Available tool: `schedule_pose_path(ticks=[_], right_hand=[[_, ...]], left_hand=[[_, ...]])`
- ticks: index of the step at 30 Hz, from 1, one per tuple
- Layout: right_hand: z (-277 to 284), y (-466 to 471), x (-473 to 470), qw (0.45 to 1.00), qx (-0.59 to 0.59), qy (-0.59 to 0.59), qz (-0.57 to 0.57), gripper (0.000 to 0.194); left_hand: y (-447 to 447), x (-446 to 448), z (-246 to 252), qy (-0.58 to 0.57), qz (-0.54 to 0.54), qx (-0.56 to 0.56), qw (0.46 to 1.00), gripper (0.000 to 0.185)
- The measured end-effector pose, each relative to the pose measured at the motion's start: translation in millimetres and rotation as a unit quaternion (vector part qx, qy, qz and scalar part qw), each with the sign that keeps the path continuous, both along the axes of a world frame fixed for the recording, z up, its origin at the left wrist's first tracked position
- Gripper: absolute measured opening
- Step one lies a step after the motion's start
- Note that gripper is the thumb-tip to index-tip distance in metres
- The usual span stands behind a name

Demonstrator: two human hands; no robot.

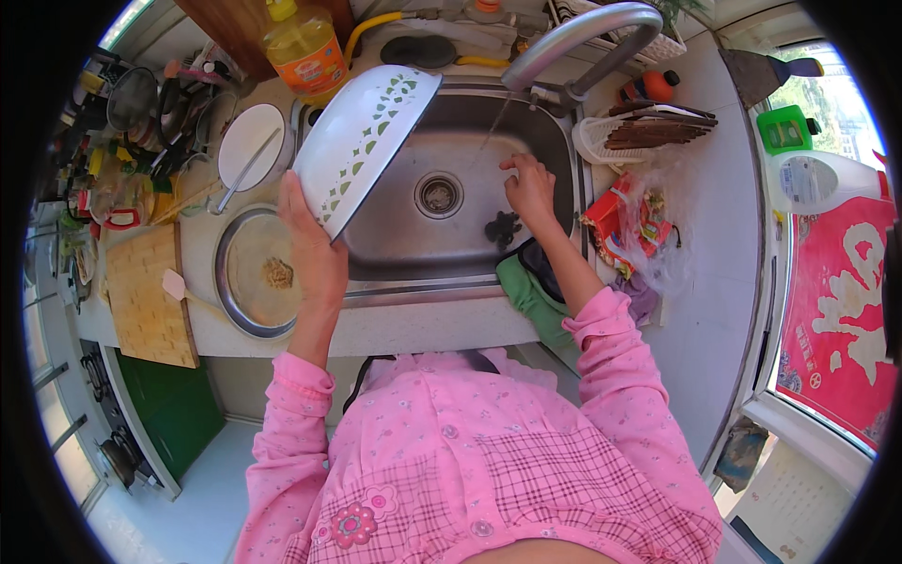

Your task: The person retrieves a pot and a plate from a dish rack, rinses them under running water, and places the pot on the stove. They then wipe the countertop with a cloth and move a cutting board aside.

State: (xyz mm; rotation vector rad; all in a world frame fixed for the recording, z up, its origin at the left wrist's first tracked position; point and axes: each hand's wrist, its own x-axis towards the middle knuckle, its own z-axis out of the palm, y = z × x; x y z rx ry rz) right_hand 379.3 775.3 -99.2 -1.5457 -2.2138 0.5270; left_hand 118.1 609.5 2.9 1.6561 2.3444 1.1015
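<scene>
My left hand (313, 247) grips a white bowl (363, 137) with a green leaf-like pattern. The bowl is tipped on its side over the left part of the stainless steel sink (394, 243), its outside facing up and left. Over the sink's right side is my right hand (530, 189), fingers bent and apart, with nothing visible in it. A thin stream of water falls from the curved faucet (585, 35), just beyond those fingers. On the basin floor, a dark scrubber-like clump (502, 230) lies right of the drain strainer (439, 195).
Left of the sink are a round metal tray (236, 292) with a brown clump, a white bowl (246, 151) with a metal utensil, and a wooden cutting board (148, 296). A yellow-liquid bottle (303, 53) stands behind. Green cloth (532, 292) hangs over the front edge; red packaging (613, 218) lies right.
</scene>
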Motion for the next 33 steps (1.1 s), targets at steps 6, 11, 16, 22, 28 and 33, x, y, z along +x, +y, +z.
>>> schedule_pose_path(ticks=[6,11,16,22,28,33], right_hand=[[5.1,-15.2,5.1,0.998,0.045,-0.024,-0.046,0.027],[27.7,-20.0,7.2,0.996,-0.038,-0.055,-0.057,0.032],[39.2,2.6,31.9,0.992,-0.026,0.090,-0.084,0.026],[56.0,16.0,46.1,0.955,-0.086,0.266,-0.103,0.021],[27.7,18.5,60.2,0.975,-0.034,0.191,-0.108,0.021],[23.5,46.4,32.3,0.983,-0.060,0.126,-0.116,0.032]], left_hand=[[7.0,2.9,7.5,-0.103,0.057,0.056,0.992,0.078],[13.3,-19.7,-19.1,-0.542,0.071,-0.086,0.833,0.061],[23.6,-6.5,-7.1,-0.772,-0.005,-0.202,0.603,0.050],[-3.9,1.8,-90.4,-0.866,-0.001,-0.223,0.448,0.045],[19.8,26.7,-117.6,-0.807,0.014,-0.176,0.564,0.038],[38.8,23.0,-86.2,-0.691,0.083,-0.077,0.714,0.039]])
